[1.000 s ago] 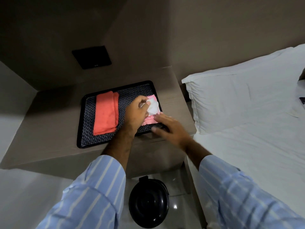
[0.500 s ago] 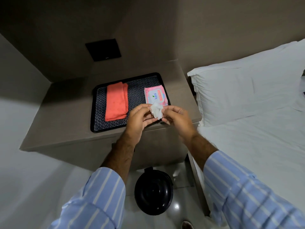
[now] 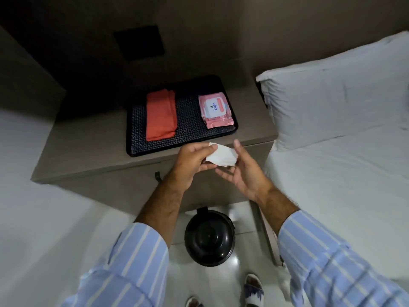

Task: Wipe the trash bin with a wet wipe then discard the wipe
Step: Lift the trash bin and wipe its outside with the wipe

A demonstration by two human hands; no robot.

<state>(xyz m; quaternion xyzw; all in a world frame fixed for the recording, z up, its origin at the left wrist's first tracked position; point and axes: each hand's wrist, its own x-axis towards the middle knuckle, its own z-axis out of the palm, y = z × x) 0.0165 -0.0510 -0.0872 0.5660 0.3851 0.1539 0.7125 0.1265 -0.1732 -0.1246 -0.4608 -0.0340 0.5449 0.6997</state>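
Note:
A white wet wipe (image 3: 222, 156) is held flat between both hands in front of the bedside cabinet. My left hand (image 3: 192, 165) pinches its left edge with thumb and fingers. My right hand (image 3: 242, 171) has its fingers spread around the wipe's right side and underneath it. The round black trash bin (image 3: 209, 238) with a closed domed lid stands on the floor directly below my hands. The pink wipes pack (image 3: 215, 109), flap shut, lies on the right side of the black tray (image 3: 137, 149).
A folded orange cloth (image 3: 160, 115) lies on the tray's left. The grey cabinet (image 3: 88, 151) fills the corner under a dark wall panel (image 3: 139, 43). A white bed with a pillow (image 3: 332, 91) lies at right. My sandalled feet (image 3: 253, 289) stand on the glossy floor.
My hands have drawn back from the tray toward me with the wipe. The wipe has gone from bunched to spread flatter between them. The pack stays on the tray.

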